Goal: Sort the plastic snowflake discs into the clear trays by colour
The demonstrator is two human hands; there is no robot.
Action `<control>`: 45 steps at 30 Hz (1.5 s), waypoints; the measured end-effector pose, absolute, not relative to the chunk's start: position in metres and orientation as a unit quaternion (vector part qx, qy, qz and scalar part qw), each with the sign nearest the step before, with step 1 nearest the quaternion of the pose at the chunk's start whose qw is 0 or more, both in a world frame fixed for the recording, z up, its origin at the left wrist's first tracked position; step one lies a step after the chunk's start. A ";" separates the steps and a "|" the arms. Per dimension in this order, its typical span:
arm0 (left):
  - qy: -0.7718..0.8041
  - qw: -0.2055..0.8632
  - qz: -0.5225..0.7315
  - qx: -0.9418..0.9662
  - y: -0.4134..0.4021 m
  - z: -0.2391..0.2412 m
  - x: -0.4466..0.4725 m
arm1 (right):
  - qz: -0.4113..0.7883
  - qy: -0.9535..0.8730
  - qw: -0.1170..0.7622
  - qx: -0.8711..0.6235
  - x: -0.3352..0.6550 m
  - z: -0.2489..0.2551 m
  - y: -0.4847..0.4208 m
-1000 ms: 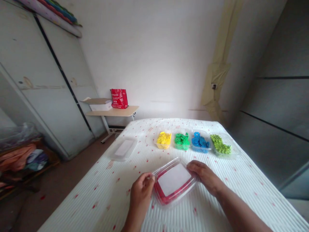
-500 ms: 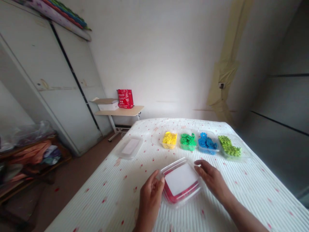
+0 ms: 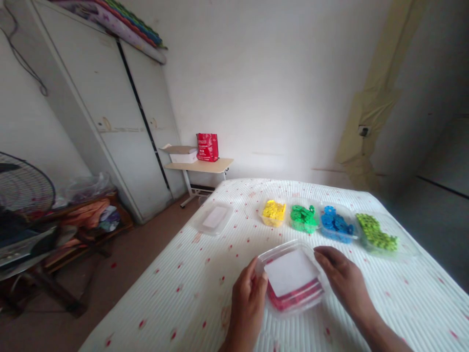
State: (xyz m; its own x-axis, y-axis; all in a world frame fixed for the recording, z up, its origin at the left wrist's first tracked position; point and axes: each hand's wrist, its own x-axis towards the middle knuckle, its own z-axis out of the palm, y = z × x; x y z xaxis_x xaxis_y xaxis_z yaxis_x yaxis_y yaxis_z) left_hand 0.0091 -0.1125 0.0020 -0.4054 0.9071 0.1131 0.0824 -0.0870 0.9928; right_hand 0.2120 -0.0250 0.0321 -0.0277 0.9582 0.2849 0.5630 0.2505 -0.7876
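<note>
A clear plastic container [image 3: 291, 276] with red pieces inside stands in front of me, a white label on its lid. My left hand [image 3: 249, 293] grips its left side, the thumb over the rim and the fingers along the edge. My right hand [image 3: 340, 269] is at the far right corner, its curled fingers on the rim of the lid. Beyond the container, a row of clear tubs holds yellow pieces [image 3: 274, 211], green pieces [image 3: 305, 218], blue pieces [image 3: 335, 222] and light green pieces [image 3: 375, 232].
A loose lid with a white label [image 3: 214, 218] lies on the left of the ribbed, spotted table cover [image 3: 198, 288]. Behind, a small table [image 3: 205, 166] carries a red bag [image 3: 207, 147] and a white box [image 3: 183, 155]. Far left, there is a fan [image 3: 24, 183].
The view has swung left, so everything sits further right in it. The container seems tilted a little more toward me, and both hands stay at its edges.
</note>
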 end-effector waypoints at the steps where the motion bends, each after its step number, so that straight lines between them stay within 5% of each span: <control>1: 0.581 0.342 0.605 0.423 -0.112 0.003 0.009 | 0.239 -0.675 0.410 -0.565 0.211 0.030 -0.026; 9: 0.569 0.369 0.630 0.378 -0.111 0.012 0.013 | 0.304 -0.644 0.399 -0.578 0.214 0.026 -0.027; 19: 0.524 0.513 0.618 0.282 -0.103 0.006 0.008 | 0.580 -0.510 0.366 -0.519 0.214 0.033 -0.024; 45: 0.502 0.536 0.639 0.227 -0.109 0.022 0.012 | 0.648 -0.467 0.363 -0.480 0.215 0.033 -0.015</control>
